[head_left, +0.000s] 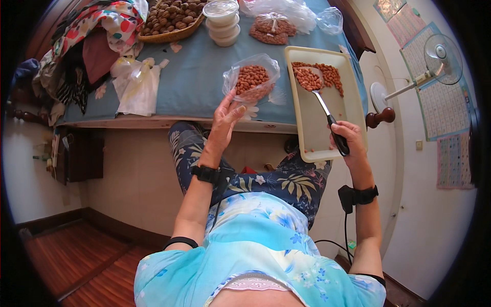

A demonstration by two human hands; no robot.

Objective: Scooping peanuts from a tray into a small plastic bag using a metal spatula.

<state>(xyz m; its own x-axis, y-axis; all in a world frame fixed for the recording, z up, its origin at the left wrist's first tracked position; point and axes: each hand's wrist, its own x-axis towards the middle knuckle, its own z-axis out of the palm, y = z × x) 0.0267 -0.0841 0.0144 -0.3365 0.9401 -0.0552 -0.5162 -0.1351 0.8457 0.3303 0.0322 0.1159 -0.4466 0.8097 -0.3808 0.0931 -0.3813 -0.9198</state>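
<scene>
My left hand (226, 115) grips the lower left of a clear plastic bag (251, 77) that holds red-skinned peanuts, above the front edge of the blue cloth. In my right hand (348, 137) is the black handle of a metal ladle (319, 100), whose head is heaped with peanuts. The ladle head is over a pale rectangular tray (307, 123), where more peanuts lie along the far part and a few near the front.
The blue-covered bed (189, 82) also holds a walnut basket (171, 36), stacked tubs (222, 33), tied peanut bags (268, 36), a white plastic bag (135, 89) and piled clothes (92, 41). A fan (442, 59) and bedpost knob (383, 116) are at the right.
</scene>
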